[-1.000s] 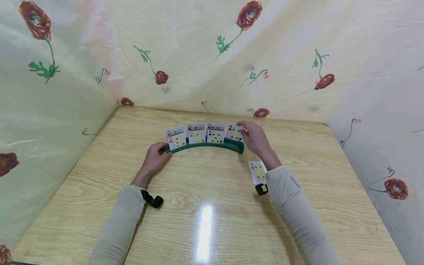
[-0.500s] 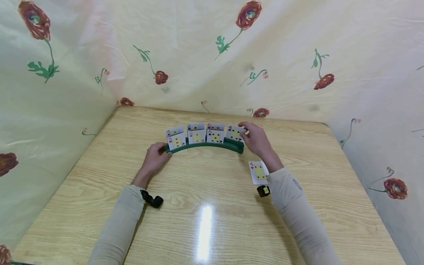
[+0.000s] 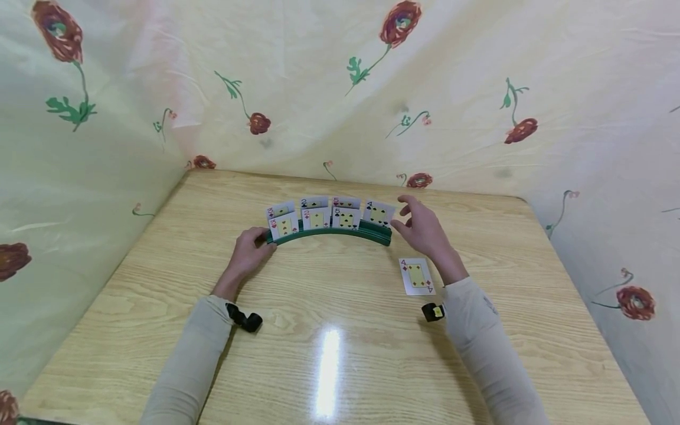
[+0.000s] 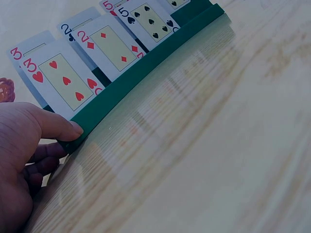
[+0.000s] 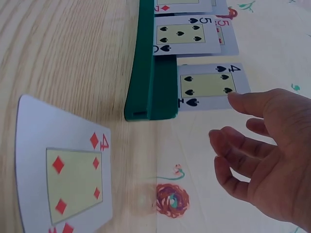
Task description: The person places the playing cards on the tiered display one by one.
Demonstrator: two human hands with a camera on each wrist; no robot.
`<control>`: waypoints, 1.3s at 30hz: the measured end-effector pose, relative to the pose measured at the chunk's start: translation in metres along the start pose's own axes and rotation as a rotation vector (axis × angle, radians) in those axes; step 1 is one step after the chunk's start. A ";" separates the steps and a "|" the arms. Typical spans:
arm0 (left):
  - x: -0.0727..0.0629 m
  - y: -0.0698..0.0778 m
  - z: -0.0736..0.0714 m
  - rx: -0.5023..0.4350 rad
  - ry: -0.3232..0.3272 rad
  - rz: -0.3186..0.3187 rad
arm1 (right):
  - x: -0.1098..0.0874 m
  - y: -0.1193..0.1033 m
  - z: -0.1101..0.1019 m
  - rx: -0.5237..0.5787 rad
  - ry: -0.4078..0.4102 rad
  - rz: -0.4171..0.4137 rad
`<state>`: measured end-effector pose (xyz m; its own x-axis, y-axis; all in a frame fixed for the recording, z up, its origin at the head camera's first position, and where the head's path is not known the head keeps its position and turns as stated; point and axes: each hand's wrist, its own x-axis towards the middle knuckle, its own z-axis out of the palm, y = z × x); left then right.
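A curved green card holder [image 3: 334, 231] stands on the table with playing cards upright in two rows. My left hand [image 3: 247, 254] pinches its left end, thumb in front and fingers curled behind. Beside that hand is the three of hearts [image 4: 67, 80]; then come the two of diamonds [image 3: 316, 218] and the five of spades [image 3: 346, 218], with other cards behind them. The four of spades [image 3: 378, 213] stands alone in the back row at the right end. My right hand [image 3: 423, 229] hovers beside it, fingers loosely bent and holding nothing.
A four of diamonds [image 3: 417, 276] lies face up on the wooden table [image 3: 297, 330], in front of the holder's right end. Flowered cloth [image 3: 319, 88] hangs behind the table and along both sides. A black camera is strapped on each wrist.
My right hand has let go of the four of spades and drawn back to the right. The card stays standing in the holder. My left hand has not moved.
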<state>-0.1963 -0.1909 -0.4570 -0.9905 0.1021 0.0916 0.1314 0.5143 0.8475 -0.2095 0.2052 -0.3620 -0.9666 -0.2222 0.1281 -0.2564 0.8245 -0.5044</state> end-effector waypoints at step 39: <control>0.002 -0.001 0.002 0.003 0.004 -0.002 | -0.071 0.069 0.010 0.125 -0.140 0.142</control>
<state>-0.1980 -0.1892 -0.4585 -0.9909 0.0975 0.0926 0.1299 0.5173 0.8459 -0.1590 0.2727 -0.4150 -0.9803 -0.1856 -0.0672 -0.1065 0.7840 -0.6116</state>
